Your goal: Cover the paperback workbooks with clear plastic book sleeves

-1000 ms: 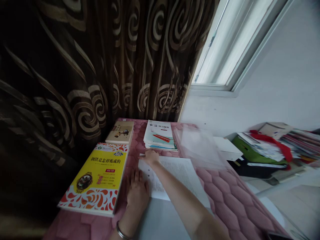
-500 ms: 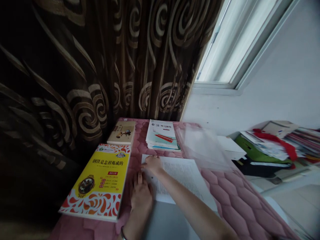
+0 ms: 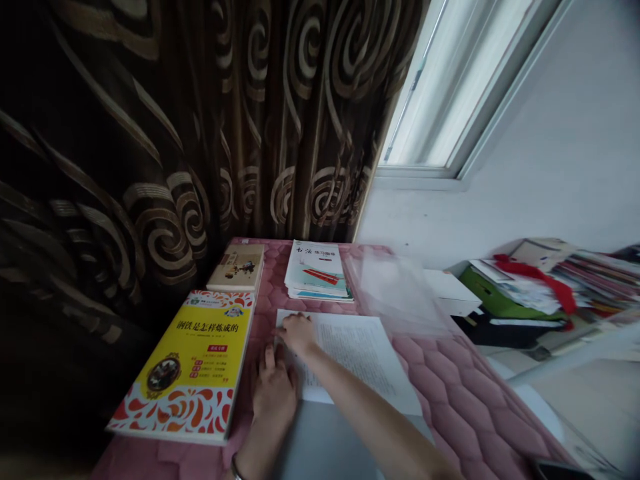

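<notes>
A white printed page (image 3: pixel 365 350) of an open book lies on a pink quilted table cover (image 3: pixel 460 393). My left hand (image 3: pixel 273 393) rests flat with fingers stretched at the page's left edge. My right hand (image 3: pixel 299 331) reaches across and presses on the page's upper left corner, fingers bent down on the paper. A yellow book with a red patterned border (image 3: pixel 193 363) lies just left of my left hand.
A small beige book (image 3: pixel 237 267) and a stack of white-and-teal booklets (image 3: pixel 319 270) sit at the back by a dark swirl-patterned curtain (image 3: pixel 175 133). A clear plastic sleeve (image 3: pixel 400 290) lies right of them. Piled papers and books (image 3: pixel 540 287) crowd the far right under a window (image 3: pixel 450 87).
My right hand has slid slightly toward me along the page's upper left corner. My left hand stays flat in place. The view has shifted a little.
</notes>
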`<action>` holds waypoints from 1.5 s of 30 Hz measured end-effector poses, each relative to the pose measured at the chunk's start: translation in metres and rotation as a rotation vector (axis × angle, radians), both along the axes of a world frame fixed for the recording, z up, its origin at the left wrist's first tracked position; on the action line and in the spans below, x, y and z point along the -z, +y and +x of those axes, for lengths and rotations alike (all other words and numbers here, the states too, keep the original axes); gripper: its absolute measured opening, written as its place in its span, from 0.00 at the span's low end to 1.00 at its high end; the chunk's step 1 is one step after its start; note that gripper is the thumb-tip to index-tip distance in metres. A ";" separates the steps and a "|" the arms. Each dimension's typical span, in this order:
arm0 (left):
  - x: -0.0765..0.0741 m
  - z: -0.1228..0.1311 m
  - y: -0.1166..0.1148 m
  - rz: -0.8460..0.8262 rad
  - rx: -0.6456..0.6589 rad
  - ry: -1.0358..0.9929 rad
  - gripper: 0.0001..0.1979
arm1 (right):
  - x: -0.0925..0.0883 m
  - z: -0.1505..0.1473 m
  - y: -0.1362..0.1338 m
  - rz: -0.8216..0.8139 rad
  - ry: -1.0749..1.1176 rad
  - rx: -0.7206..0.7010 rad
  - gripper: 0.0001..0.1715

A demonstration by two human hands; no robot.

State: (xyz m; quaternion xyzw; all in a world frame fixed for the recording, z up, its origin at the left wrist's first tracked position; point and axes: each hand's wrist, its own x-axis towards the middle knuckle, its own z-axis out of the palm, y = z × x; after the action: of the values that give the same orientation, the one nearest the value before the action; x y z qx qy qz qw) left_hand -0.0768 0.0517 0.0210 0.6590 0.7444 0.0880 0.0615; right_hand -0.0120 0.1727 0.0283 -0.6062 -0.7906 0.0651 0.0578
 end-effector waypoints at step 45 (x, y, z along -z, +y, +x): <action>0.009 0.195 0.033 0.005 0.509 -0.050 0.31 | -0.013 0.260 -0.040 0.041 0.236 0.346 0.11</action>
State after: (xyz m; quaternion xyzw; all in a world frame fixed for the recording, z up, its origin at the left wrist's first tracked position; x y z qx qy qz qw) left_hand 0.1181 0.0848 0.0117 0.8230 0.5525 0.0880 0.0985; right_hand 0.2478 0.1326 0.0415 -0.7197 -0.6637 0.1087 0.1726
